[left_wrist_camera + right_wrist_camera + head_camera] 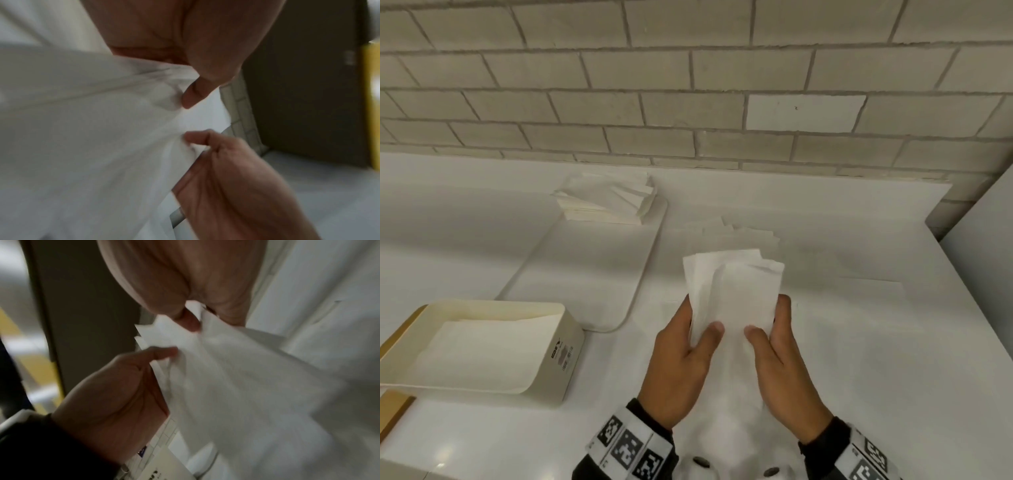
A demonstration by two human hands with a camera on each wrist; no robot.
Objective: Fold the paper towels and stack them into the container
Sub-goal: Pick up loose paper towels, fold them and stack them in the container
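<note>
A white paper towel [736,291], folded into a narrow strip, is held above the white counter by both hands. My left hand [688,349] pinches its left edge, thumb on top. On the opposite edge my right hand [774,346] pinches it the same way. The left wrist view shows the towel [92,129] draped under my left thumb [197,92], with the right hand [226,170] below. In the right wrist view the towel [236,378] hangs between my right hand [191,318] and the left hand [115,386]. A cream container [558,346] at the left holds a folded towel [479,346].
A pile of folded towels [609,198] sits at the far end of a white tray [592,274]. More flat towels [739,233] lie on the counter [893,342] behind my hands. A tiled wall [688,85] closes the back, and a panel [983,233] stands at the right.
</note>
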